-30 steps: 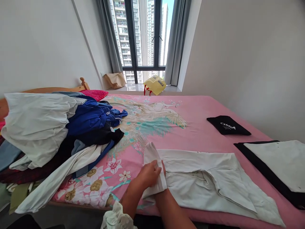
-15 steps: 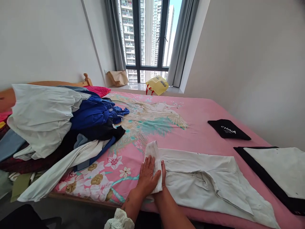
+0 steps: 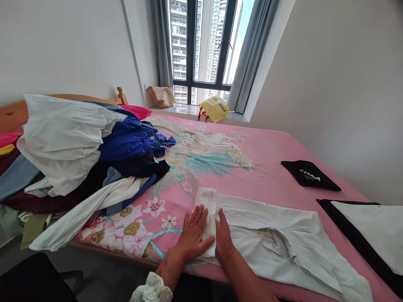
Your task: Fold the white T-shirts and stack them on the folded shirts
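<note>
A white garment (image 3: 252,222), which looks like a pair of trousers, lies flattened along the bed's near edge. Its left end is doubled over into a narrow folded band (image 3: 207,199). My left hand (image 3: 193,237) lies flat on that band, fingers stretched out and thumb apart. My right hand (image 3: 224,237) rests edge-down on the cloth just right of the band, fingers extended; its palm faces the fold. Neither hand grips anything. The cloth under both palms is hidden.
A heap of clothes (image 3: 126,142) covers the bed's left side, one white sleeve or leg hanging over the edge. At right lie a folded black garment (image 3: 310,175) and a white folded piece (image 3: 374,230) on black cloth. A yellow bag (image 3: 215,108) sits by the window.
My right hand has moved out from behind the left to the band's right side. The folded band now lies flatter. The whole view has shifted slightly.
</note>
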The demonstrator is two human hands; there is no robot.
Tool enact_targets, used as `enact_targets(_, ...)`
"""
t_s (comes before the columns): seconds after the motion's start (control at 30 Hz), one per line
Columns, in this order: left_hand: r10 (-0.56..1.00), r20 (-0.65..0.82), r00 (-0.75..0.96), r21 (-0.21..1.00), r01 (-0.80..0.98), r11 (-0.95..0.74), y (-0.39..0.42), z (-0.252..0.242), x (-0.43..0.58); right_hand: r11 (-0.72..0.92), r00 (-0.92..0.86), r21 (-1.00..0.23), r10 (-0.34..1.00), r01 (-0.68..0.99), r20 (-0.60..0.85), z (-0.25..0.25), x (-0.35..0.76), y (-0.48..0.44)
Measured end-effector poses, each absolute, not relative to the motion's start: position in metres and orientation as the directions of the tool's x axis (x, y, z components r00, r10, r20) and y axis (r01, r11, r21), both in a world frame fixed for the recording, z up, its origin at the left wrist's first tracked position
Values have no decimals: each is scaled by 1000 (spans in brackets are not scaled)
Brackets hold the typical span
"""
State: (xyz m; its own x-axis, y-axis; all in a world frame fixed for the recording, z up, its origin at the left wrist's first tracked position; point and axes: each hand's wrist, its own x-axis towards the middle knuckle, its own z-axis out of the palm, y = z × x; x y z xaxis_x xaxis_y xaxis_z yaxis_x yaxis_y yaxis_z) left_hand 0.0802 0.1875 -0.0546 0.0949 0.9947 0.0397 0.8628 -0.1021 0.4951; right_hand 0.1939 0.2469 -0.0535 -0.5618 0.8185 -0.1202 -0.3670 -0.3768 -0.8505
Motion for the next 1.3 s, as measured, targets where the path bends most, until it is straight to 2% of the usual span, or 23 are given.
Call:
enact_targets(0.13, 989, 16, 148, 454, 880, -139, 185, -54, 77, -616, -808, -764, 542, -192, -233, -35, 217, 269)
enact_targets(0.2, 986, 2, 165, 446, 883, -148, 184, -53, 77, -668, -867, -732, 437, -134, -240, -27, 221, 284)
enact_targets(0.27, 985, -5, 173, 444, 883, -153, 184, -52, 78, -675, -876, -731, 410, -103, -255, -22, 221, 301)
enact_targets(0.47, 979, -16, 201, 457, 873, -171, 184, -51, 76, -607, -812, -795, 465, -3, -352, -19, 214, 351)
enact_targets(0.57, 975, -15, 224, 473, 861, -190, 183, -50, 75, -446, -746, -867, 494, 222, -446, -22, 208, 371)
enact_targets(0.67, 973, -22, 230, 485, 854, -191, 183, -50, 74, -193, -558, -849, 679, 491, -477, -26, 198, 386)
enact_targets(0.8, 972, -25, 233, 481, 855, -193, 185, -51, 74, -31, -399, -802, 856, 596, -329, -24, 184, 385)
enact_targets(0.87, 970, -23, 241, 478, 855, -201, 185, -49, 74, 122, -392, -790, 906, 601, -158, -20, 178, 372)
enact_targets(0.9, 970, -21, 243, 476, 855, -204, 185, -48, 74, 250, -435, -759, 899, 602, -48, -19, 174, 363)
enact_targets(0.97, 970, -9, 241, 466, 860, -209, 182, -46, 76, 529, -598, -607, 794, 593, 107, -20, 168, 343)
enact_targets(1.03, 969, 8, 248, 446, 866, -225, 178, -44, 79, 691, -755, -436, 655, 576, 40, -28, 162, 328)
enact_targets(1.1, 967, 11, 255, 426, 874, -235, 173, -44, 84, 714, -790, -362, 599, 600, -130, -39, 156, 324)
enact_targets(1.17, 968, -7, 252, 407, 885, -228, 169, -44, 87, 695, -767, -326, 598, 640, -232, -48, 150, 327)
enact_targets(1.3, 973, -13, 229, 359, 910, -209, 161, -45, 91, 621, -693, -314, 677, 718, -248, -49, 145, 332)
